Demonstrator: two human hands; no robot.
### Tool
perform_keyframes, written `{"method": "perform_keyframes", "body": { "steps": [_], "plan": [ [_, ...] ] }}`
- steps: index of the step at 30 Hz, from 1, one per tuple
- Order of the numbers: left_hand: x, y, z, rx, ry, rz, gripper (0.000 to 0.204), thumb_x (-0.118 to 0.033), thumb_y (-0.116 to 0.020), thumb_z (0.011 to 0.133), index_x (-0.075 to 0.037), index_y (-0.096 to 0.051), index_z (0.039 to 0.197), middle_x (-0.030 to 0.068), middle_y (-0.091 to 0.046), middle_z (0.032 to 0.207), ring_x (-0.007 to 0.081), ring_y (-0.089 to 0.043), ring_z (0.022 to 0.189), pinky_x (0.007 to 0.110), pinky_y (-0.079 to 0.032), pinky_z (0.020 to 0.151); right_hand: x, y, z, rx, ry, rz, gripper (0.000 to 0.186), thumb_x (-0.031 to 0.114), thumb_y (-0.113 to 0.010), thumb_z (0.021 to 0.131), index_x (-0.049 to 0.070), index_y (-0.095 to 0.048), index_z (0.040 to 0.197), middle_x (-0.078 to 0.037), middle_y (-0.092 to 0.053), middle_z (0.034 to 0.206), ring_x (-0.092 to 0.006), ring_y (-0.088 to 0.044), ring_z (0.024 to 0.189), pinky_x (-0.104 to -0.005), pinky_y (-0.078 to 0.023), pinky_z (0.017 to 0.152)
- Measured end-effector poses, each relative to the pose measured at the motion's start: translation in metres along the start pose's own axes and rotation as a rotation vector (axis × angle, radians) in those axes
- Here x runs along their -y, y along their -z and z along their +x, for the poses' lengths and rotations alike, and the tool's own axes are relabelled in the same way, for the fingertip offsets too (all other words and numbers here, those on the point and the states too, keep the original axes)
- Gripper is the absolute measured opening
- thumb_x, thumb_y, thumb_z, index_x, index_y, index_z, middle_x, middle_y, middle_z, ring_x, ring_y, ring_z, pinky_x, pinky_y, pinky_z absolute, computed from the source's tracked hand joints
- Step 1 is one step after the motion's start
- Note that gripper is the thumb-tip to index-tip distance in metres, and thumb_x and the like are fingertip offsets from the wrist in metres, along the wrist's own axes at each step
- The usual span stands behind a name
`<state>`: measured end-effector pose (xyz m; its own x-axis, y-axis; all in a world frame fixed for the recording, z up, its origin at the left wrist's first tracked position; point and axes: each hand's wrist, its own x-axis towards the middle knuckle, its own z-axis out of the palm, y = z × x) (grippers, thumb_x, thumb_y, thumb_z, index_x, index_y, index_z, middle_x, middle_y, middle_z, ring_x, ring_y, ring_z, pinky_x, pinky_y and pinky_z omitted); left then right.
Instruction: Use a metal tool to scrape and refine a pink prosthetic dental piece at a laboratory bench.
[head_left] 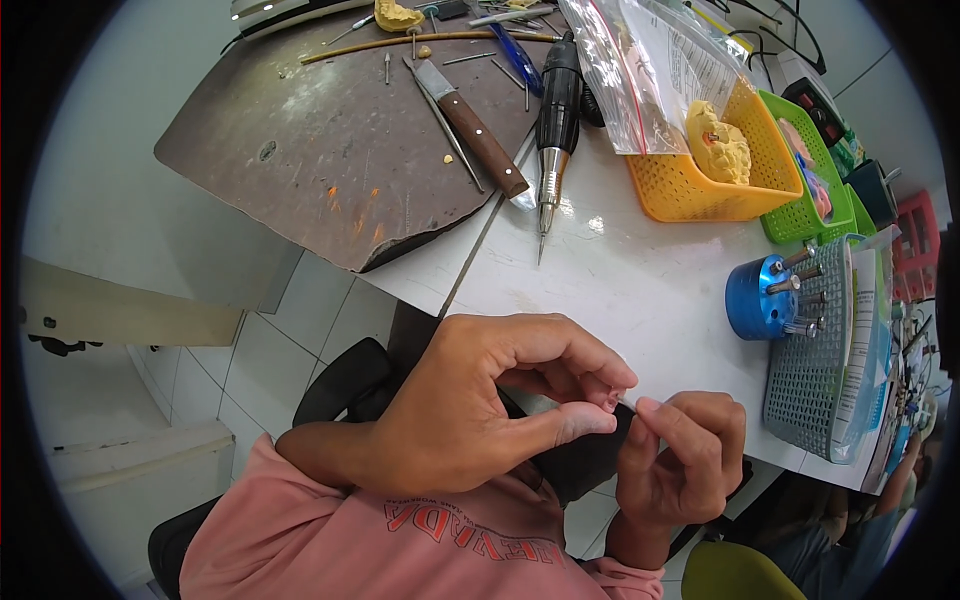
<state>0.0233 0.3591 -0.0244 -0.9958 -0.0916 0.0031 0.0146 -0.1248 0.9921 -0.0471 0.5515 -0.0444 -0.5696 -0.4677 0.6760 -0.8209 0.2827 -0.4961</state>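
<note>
My left hand [470, 410] pinches a small pinkish piece [609, 403] between thumb and fingertips, held over my lap in front of the table edge. Most of the piece is hidden by the fingers, so its exact kind does not show. From the right, my right hand [685, 455] is closed with thumb and forefinger on a thin pale stick [627, 402]. The stick's tip meets the pink piece or lies very close to it. Beyond the hands, a black and silver rotary handpiece [557, 130] with a fine bur lies on the white tabletop [600, 270].
A wooden-handled knife [485, 145] and slim metal tools lie on the brown board [260, 170]. At right stand an orange basket [660, 195] with a yellow plaster model [718, 145], a green basket [790, 220], a blue bur holder [755, 300] and a grey-blue basket [805, 400].
</note>
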Motion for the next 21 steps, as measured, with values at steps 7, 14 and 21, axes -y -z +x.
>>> {"method": "perform_keyframes", "body": {
  "steps": [7, 14, 21],
  "plan": [
    [0.0019, -0.0009, 0.0001, -0.016, -0.012, 0.007, 0.023, -0.008, -0.079, 0.092, -0.001, -0.074, 0.113, 0.0063, -0.074, 0.103, 0.0102, -0.070, 0.091, 0.026, -0.056, 0.082, -0.0022, -0.0007, 0.0010, -0.023, 0.025, -0.013, 0.016, 0.004, -0.077, 0.084, 0.004, -0.074, 0.099, -0.005, -0.059, 0.078, -0.0172, -0.052, 0.067, -0.0301, -0.038, 0.060],
    [0.0035, -0.0016, 0.0012, -0.030, -0.048, 0.022, 0.023, -0.006, -0.079, 0.090, -0.002, -0.074, 0.112, 0.0070, -0.072, 0.102, 0.0108, -0.070, 0.089, 0.026, -0.056, 0.079, -0.0019, -0.0019, 0.0026, -0.017, 0.047, -0.009, 0.016, 0.004, -0.078, 0.083, 0.006, -0.074, 0.099, -0.004, -0.057, 0.077, -0.0170, -0.051, 0.066, -0.0303, -0.036, 0.058],
    [0.0047, -0.0025, 0.0029, -0.049, -0.094, 0.058, 0.021, 0.000, -0.077, 0.088, -0.002, -0.074, 0.109, 0.0066, -0.070, 0.097, 0.0103, -0.069, 0.086, 0.025, -0.056, 0.075, -0.0026, -0.0014, 0.0044, -0.007, 0.047, -0.016, 0.033, 0.003, -0.087, 0.072, 0.013, -0.079, 0.102, 0.000, -0.058, 0.080, -0.0157, -0.057, 0.066, -0.0277, -0.045, 0.053]
  ]
}}
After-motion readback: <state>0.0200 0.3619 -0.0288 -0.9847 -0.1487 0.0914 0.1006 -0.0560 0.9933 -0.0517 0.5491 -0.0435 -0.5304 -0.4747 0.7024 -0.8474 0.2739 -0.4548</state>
